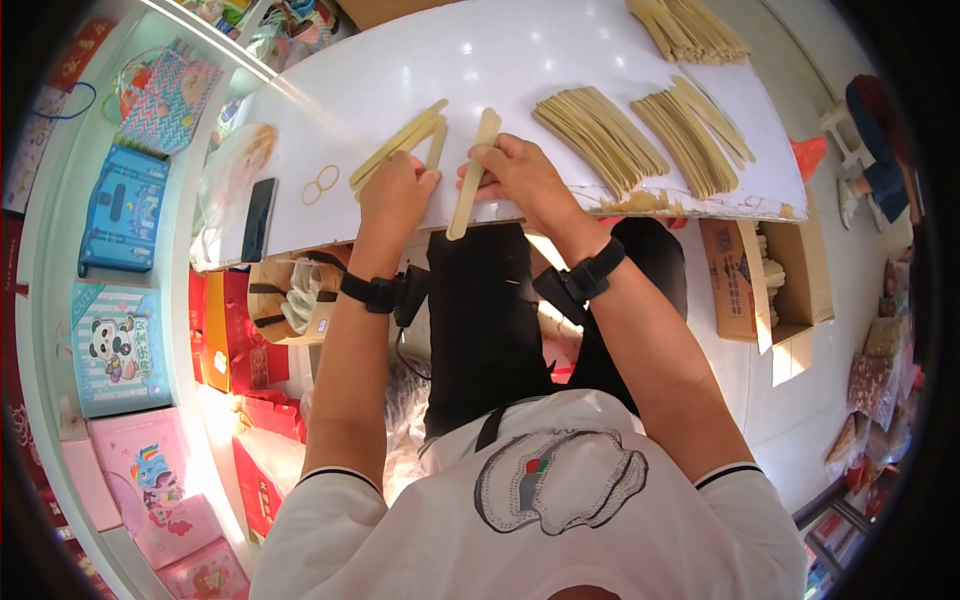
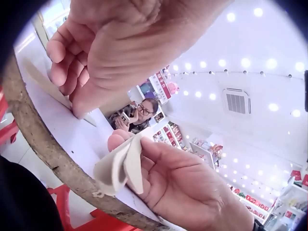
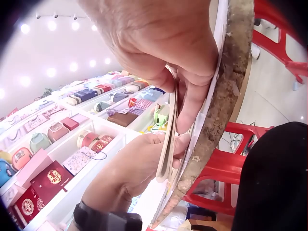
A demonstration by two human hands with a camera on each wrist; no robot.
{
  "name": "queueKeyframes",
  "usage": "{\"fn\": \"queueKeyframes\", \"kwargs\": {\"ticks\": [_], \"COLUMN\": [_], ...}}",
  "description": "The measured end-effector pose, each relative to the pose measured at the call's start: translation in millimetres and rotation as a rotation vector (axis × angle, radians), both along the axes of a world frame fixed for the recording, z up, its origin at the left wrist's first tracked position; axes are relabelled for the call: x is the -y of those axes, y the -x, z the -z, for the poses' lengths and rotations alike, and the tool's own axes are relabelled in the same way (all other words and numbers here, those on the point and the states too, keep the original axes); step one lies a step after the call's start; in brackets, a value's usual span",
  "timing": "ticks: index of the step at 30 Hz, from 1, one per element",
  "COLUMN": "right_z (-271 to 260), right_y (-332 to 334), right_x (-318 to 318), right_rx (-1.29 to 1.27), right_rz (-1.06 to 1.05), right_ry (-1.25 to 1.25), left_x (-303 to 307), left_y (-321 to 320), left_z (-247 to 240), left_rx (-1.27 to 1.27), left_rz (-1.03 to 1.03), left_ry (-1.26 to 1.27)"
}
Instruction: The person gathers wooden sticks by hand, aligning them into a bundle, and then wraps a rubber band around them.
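My right hand [image 1: 525, 180] pinches a few flat wooden craft sticks [image 1: 463, 208] near the table's front edge. Their rounded ends [image 2: 115, 168] fan slightly apart in the left wrist view. Beside it on the left, my left hand [image 1: 395, 195] bends its fingers down over some loose sticks [image 1: 405, 138] lying on the white table [image 1: 480, 70]. In the left wrist view its fingertips [image 2: 79, 108] meet one stick [image 2: 45, 86] on the tabletop; I cannot tell whether they grip it. The right wrist view shows the held sticks [image 3: 167, 156] stacked face to face, between the two hands.
Two rubber bands [image 1: 320, 185], a phone [image 1: 259, 220] and a plastic bag [image 1: 235, 170] lie on the left. Stick piles [image 1: 600, 140] stand right of my hands, another [image 1: 690, 35] farther back. A cardboard box [image 1: 735, 280] sits below the right side. Another person [image 2: 139, 115] is across the table.
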State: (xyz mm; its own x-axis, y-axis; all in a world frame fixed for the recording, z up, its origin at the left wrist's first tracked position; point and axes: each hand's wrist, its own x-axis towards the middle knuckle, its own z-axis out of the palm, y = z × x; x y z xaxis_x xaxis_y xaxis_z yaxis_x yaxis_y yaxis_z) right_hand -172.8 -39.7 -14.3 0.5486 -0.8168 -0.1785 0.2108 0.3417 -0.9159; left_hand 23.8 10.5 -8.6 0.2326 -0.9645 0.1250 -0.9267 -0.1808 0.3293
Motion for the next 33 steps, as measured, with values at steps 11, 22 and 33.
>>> {"fn": "queueKeyframes", "kwargs": {"ticks": [11, 22, 33], "right_z": [6, 11, 13], "right_y": [0, 0, 0], "right_x": [1, 3, 4], "right_rx": [0.032, 0.019, 0.048], "right_rz": [-0.004, -0.005, 0.0], "right_ry": [0.01, 0.043, 0.011], "left_x": [4, 1, -11], "left_y": [-5, -9, 0], "left_z": [16, -2, 8], "left_rx": [-0.032, -0.238, -0.192], "left_rz": [0.073, 0.085, 0.122], "left_ry": [0.056, -0.19, -0.072]}}
